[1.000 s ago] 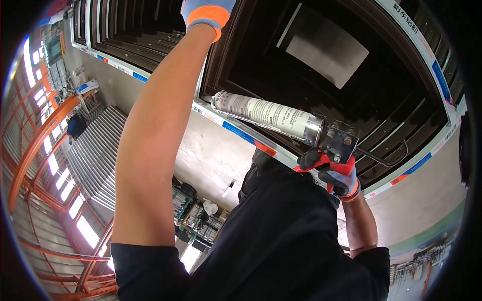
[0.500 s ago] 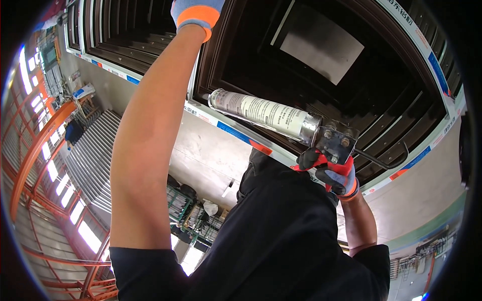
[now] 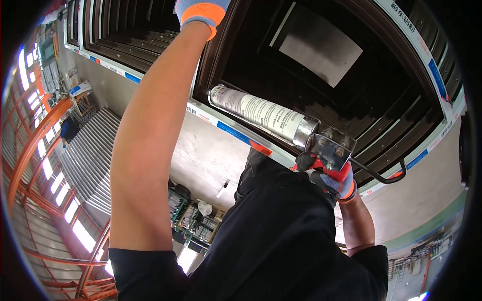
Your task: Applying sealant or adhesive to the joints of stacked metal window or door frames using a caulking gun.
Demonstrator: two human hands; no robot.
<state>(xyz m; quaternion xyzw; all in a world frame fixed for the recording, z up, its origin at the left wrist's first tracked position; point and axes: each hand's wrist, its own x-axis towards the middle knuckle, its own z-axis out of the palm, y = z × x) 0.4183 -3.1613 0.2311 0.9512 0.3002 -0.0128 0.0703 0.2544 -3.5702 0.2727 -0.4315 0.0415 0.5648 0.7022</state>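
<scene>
My right hand, in a blue and red knit glove with dark fingertips, is closed around the handle of a caulking gun. The gun holds a white, printed sealant cartridge and lies at a slant over the near rail of a dark brown frame, its nozzle end toward the left. A bent black pull rod sticks out behind it. At the top edge, my left hand, in a blue glove with an orange cuff, reaches over the frame; its fingers are cut off from view.
White and blue protective tape covers the outer edges of the stacked frames. A grey-white sheet shows inside the large opening. To the left are a stack of silvery profiles, a person in dark clothes and orange steel beams.
The caulking gun and my right hand have shifted slightly left and down, with the rod tilting a little. My left hand has moved slightly to the right.
</scene>
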